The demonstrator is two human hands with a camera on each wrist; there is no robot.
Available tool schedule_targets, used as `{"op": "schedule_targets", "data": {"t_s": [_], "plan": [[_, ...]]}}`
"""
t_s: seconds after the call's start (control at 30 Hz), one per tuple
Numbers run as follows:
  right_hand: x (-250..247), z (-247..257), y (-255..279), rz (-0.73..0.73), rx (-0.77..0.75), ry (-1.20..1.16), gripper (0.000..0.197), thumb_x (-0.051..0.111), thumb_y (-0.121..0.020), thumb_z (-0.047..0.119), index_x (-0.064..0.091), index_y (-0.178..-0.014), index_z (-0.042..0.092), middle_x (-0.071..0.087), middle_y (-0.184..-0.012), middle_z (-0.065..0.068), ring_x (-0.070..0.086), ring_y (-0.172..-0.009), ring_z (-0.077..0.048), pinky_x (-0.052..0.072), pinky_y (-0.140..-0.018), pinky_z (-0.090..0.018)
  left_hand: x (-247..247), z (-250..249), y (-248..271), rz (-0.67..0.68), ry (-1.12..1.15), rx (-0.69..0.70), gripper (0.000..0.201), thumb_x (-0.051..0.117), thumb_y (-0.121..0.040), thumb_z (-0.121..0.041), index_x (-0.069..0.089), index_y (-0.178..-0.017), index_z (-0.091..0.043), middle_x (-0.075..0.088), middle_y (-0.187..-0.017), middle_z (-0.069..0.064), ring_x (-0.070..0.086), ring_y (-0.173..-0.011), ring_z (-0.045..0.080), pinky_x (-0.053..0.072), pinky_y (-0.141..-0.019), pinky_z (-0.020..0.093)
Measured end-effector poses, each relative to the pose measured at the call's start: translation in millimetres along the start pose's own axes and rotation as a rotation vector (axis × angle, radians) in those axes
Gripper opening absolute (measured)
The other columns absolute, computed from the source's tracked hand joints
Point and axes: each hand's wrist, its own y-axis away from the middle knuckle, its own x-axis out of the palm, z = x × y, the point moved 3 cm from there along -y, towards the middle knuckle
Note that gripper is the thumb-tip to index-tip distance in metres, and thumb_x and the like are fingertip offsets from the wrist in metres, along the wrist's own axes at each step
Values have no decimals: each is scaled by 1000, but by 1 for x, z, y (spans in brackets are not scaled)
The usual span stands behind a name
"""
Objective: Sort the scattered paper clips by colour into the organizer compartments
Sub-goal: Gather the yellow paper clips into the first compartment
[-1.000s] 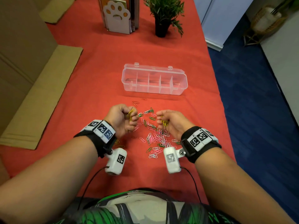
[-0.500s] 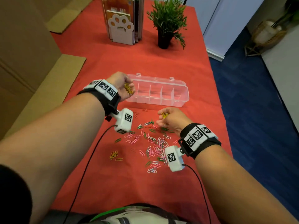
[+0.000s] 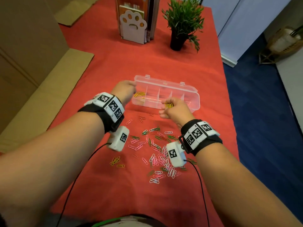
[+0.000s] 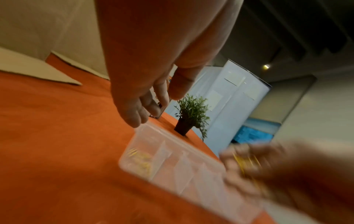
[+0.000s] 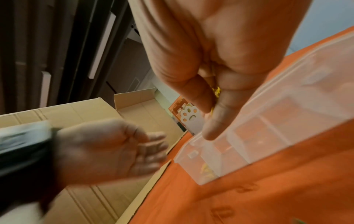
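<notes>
Right grip (image 3: 173, 108): yellow clips (image 3: 168, 105) bunched.

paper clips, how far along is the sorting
Done: some yellow clips lie in the organizer's leftmost compartment, under the open left hand. In hand: the right hand grips more yellow ones. Left: the pink, white and green pile and a few yellow strays.
</notes>
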Motion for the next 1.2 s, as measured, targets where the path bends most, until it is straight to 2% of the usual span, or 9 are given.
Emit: {"op": "schedule_targets", "data": {"t_s": [0.17, 0.3, 0.4, 0.47, 0.6, 0.7, 0.83, 1.0, 1.2], "plan": [[34, 28, -38, -7, -58, 14, 29, 45, -86, -11, 54, -103, 11, 57, -76, -2, 62, -72, -20, 57, -71, -29, -20, 71, 39, 14, -250, 18, 34, 50, -80, 6, 60, -111, -4, 57, -85, 3, 53, -84, 20, 41, -72, 27], [61, 42, -63, -61, -194, 325, 34, 51, -81, 6, 62, -112, 14, 60, -100, -4, 52, -89, -17, 52, -86, -35, -35, 110, 57, 87, -460, -55, 26, 60, -73, 5, 57, -78, -20, 53, -67, -8, 56, -79, 17, 49, -80, 32], [72, 49, -67, -20, -188, 487, 24, 46, -77, 3, 58, -78, 24, 47, -90, -5, 45, -86, -17, 45, -73, -31, -41, 123, 67, 159, -642, -72, 21, 72, -70, -6, 61, -80, -20, 60, -72, -6, 59, -77, 15, 45, -73, 23], [70, 52, -62, -58, -208, 523, 27, 47, -74, 0, 48, -65, 25, 46, -87, -6, 49, -85, -16, 45, -75, -32, -45, 127, 74, 193, -737, -82, 19, 77, -68, -16, 62, -78, -22, 64, -77, -4, 62, -79, 15, 44, -71, 21], [73, 47, -17, -60, -289, 488, 28, 46, -84, 1, 68, -100, 9, 66, -95, -8, 62, -93, -24, 49, -87, -29, -50, 137, 86, 256, -860, -97, 22, 81, -63, -29, 65, -77, -23, 69, -83, -3, 64, -81, 15, 47, -71, 22], [89, 19, 33, 127, -276, 657, 19, 51, -87, 9, 68, -95, 11, 67, -93, -5, 57, -85, -15, 44, -77, -20, -46, 142, 94, 278, -875, -92, 28, 83, -59, -35, 65, -76, -22, 69, -81, -2, 63, -77, 15, 44, -66, 21], [112, -40, 83, 284, -241, 829, 16, 54, -85, 13, 69, -91, 9, 70, -97, -12, 63, -94, -26, 43, -73, -26, -41, 146, 102, 265, -875, -59, 28, 83, -59, -34, 62, -74, -22, 71, -84, 1, 65, -78, 17, 42, -65, 20], [134, -85, 111, 304, -243, 851, 15, 59, -84, 22, 63, -92, 10, 56, -104, -13, 58, -99, -32, 47, -84, -35, -41, 143, 103, 207, -882, -6, 20, 76, -68, -23, 71, -87, -18, 72, -92, 2, 64, -89, 17, 39, -70, 17], [140, -86, 123, 285, -418, 991, 20, 52, -88, 13, 54, -106, 4, 51, -113, -15, 52, -109, -34, 44, -89, -39, -37, 148, 108, 216, -910, 24, 12, 65, -70, -16, 70, -80, -18, 72, -87, 5, 66, -88, 21, 45, -74, 21]]}}
